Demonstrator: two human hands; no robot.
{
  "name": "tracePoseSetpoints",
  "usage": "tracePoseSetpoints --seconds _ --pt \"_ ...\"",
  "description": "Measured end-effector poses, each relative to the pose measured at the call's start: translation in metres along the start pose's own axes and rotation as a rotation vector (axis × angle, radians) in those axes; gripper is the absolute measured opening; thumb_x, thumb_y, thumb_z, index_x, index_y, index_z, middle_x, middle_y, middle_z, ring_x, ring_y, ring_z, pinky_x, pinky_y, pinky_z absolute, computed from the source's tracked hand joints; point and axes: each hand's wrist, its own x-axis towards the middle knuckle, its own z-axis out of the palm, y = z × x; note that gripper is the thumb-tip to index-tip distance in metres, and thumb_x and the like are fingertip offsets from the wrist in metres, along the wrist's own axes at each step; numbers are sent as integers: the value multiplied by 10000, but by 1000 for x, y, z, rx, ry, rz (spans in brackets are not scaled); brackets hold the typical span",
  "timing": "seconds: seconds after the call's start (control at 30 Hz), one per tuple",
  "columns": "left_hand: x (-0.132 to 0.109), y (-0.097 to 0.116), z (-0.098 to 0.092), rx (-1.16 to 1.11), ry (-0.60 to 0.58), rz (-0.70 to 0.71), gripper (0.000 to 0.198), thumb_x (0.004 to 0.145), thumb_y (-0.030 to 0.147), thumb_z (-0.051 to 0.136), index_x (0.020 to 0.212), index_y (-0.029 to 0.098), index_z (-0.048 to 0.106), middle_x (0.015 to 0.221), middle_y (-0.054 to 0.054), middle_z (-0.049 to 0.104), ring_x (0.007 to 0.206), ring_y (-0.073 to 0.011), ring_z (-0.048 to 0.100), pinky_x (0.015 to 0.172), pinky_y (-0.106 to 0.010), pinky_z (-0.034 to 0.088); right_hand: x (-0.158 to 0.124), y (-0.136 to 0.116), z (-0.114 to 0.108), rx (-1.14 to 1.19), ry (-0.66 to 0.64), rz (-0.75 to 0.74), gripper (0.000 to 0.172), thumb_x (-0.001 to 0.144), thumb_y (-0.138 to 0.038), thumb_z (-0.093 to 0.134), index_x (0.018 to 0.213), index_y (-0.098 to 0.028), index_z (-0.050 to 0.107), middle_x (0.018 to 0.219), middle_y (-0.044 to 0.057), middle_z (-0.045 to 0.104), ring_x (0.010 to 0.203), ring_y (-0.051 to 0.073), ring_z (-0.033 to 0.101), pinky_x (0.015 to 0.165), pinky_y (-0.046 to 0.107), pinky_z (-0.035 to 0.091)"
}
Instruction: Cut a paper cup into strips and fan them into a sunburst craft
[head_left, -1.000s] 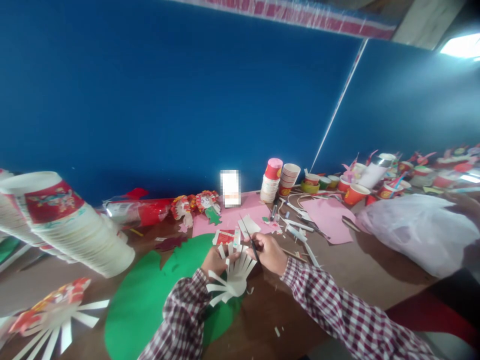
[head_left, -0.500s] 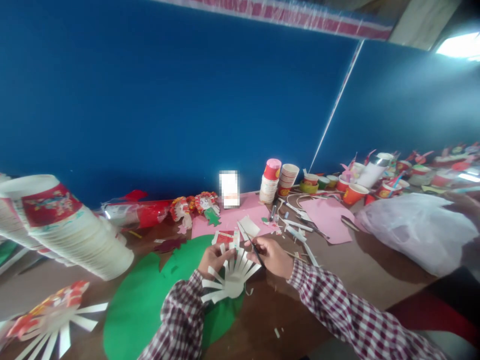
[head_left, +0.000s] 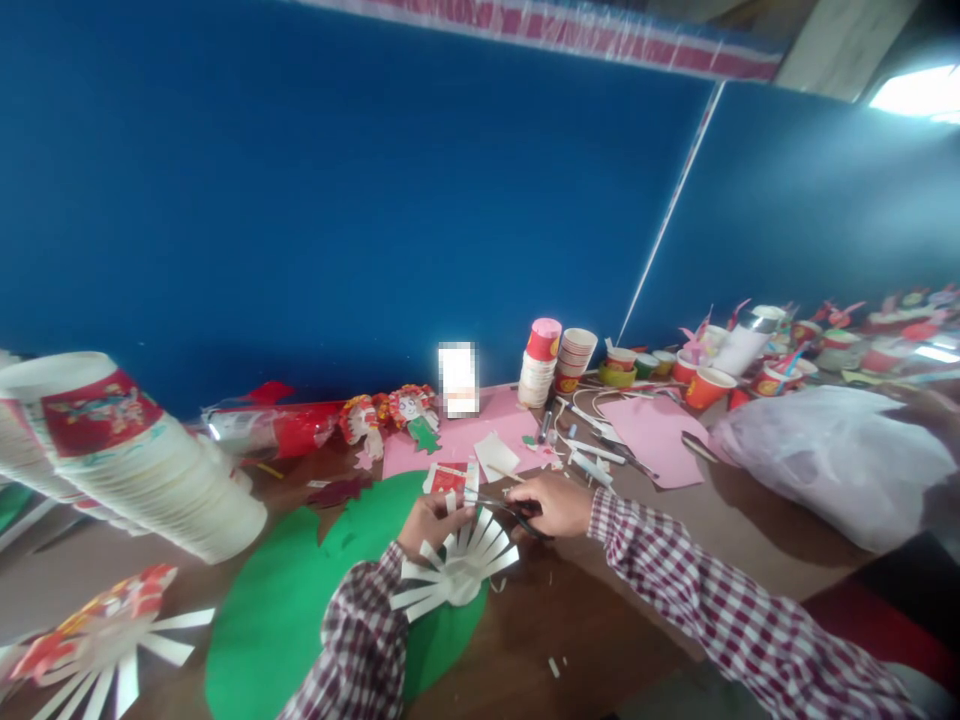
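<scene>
My left hand (head_left: 435,522) pinches the upper edge of a paper cup cut into fanned strips (head_left: 463,578), its white inside facing up. My right hand (head_left: 551,503) is closed around the handles of black-handled scissors (head_left: 517,510). The blades point left and reach the strips beside my left fingertips. Below the cut cup lies a green paper sheet (head_left: 262,610) on the brown table. A red and white printed piece (head_left: 452,477) sits just behind my left hand.
Stacked paper cups (head_left: 150,460) lean at the left, above another cut cup with strips (head_left: 112,640). Pink sheets (head_left: 652,440), paper figures (head_left: 412,408) and pens line the back. A white plastic bag (head_left: 832,460) lies at the right, near decorated cups (head_left: 709,388).
The scissors have swung from pointing up and left to lying nearly level, with their blades at the strips. The cut cup has turned slightly and shifted a little left.
</scene>
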Motion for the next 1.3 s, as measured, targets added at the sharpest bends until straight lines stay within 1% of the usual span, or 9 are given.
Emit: tracePoseSetpoints --seconds 0.17,0.27,0.37,0.57,0.67,0.87,1.0,1.2,1.3 --pt "-2 5 1 -15 -53 -5 257 666 420 655 618 167 643 558 -21 605 504 -131 500 512 -279 389 4 -4 0 -47 -7 -13 348 692 -523 605 699 -175 592 605 -23 541 560 93 448 518 206 249" --pt "-2 5 1 -7 -57 -6 257 665 423 653 622 171 638 560 -18 604 510 -133 497 505 -274 380 5 -6 0 -45 -6 -21 324 709 -504 595 742 -182 610 621 -23 555 558 90 447 518 207 246" --pt "-2 4 1 -7 -48 1 268 667 430 649 623 166 631 556 -13 595 518 -135 485 510 -276 373 5 -7 -1 -19 -14 -23 337 695 -515 608 767 -186 618 626 -24 558 557 88 446 521 206 247" --pt "-2 4 2 -28 -48 15 267 667 409 655 569 166 603 526 4 547 507 -116 452 502 -261 351 5 -7 -3 -8 -49 -23 316 706 -494 604 685 -178 595 566 -43 500 536 78 413 503 210 222" --pt "-1 3 3 -34 -49 14 269 651 409 666 552 170 592 510 10 533 488 -109 445 497 -256 351 5 -7 -4 -11 -65 -14 317 692 -498 614 680 -181 596 556 -49 487 529 76 408 497 211 212" --pt "-1 4 2 18 -54 62 291 655 420 657 538 164 582 510 1 527 492 -116 444 495 -258 346 5 -10 -9 -12 -74 -15 292 668 -473 646 706 -185 623 555 -49 491 527 79 410 492 203 209" --pt "-3 7 2 45 -85 86 269 673 407 643 560 167 598 515 1 521 487 -111 436 488 -253 336 4 -12 -11 -3 -83 -26 288 668 -466 649 716 -182 639 548 -51 490 516 74 411 478 197 203" --pt "-5 15 4 60 -87 94 270 680 398 631 572 152 606 526 -5 533 503 -116 442 492 -257 339 3 -10 -9 41 -98 -27 312 681 -470 638 835 -201 669 598 -43 550 524 73 427 475 189 224" --pt "-6 17 5 58 -90 101 281 674 398 636 555 147 595 522 -7 530 500 -117 436 491 -259 334 2 -10 -9 32 -96 -23 317 683 -472 637 840 -199 672 608 -37 561 531 75 433 481 189 229"
